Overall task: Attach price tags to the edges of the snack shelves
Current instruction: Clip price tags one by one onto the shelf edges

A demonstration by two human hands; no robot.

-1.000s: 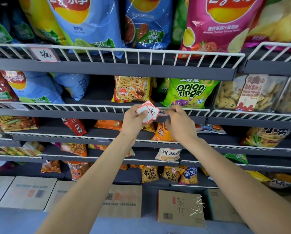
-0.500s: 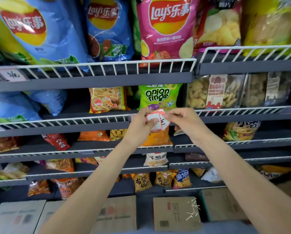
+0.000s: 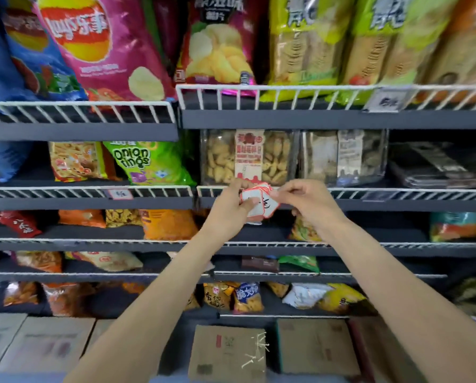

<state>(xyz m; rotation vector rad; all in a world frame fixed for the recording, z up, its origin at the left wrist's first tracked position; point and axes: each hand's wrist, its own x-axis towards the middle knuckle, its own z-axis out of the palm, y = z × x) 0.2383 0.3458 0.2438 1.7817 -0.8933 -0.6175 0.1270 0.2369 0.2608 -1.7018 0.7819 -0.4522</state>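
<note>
Head view, snack aisle, one entry per item.

Item 1: small stack of white paper price tags with red borders (image 3: pixel 255 204), held in front of the second wire rail, below a clear tub of biscuits (image 3: pixel 246 156). Handwritten marks on the top tag; illegible.

Item 2: left hand (image 3: pixel 231 210), fingers curled round the stack from the left, thumb pressed on the top tag.

Item 3: right hand (image 3: pixel 307 201), thumb and forefinger pinching the right edge of one tag, apparently peeling it off the stack.

Item 4: white wire shelf rail over a dark grey shelf lip (image 3: pixel 397 193), running just behind both hands. No tag visible on the section right of the hands.

Item 5: tags already fixed: one white tag on the same rail (image 3: pixel 120 194), below a green onion-rings bag (image 3: pixel 145 161); one white tag on the top rail (image 3: pixel 386 100), at far right.

Item 6: brown cardboard cartons on the floor (image 3: pixel 228 352).

Handling note (judgement): step in hand is separating a single tag. Keep the left grip firm so only one tag slides free; pull sideways, not outward, to avoid fanning or dropping the rest. Then seat the tag flat on the rail, centred below its product, writing facing out and level with its neighbour. Frame is slightly blurred; fastening method cannot be told.
</note>
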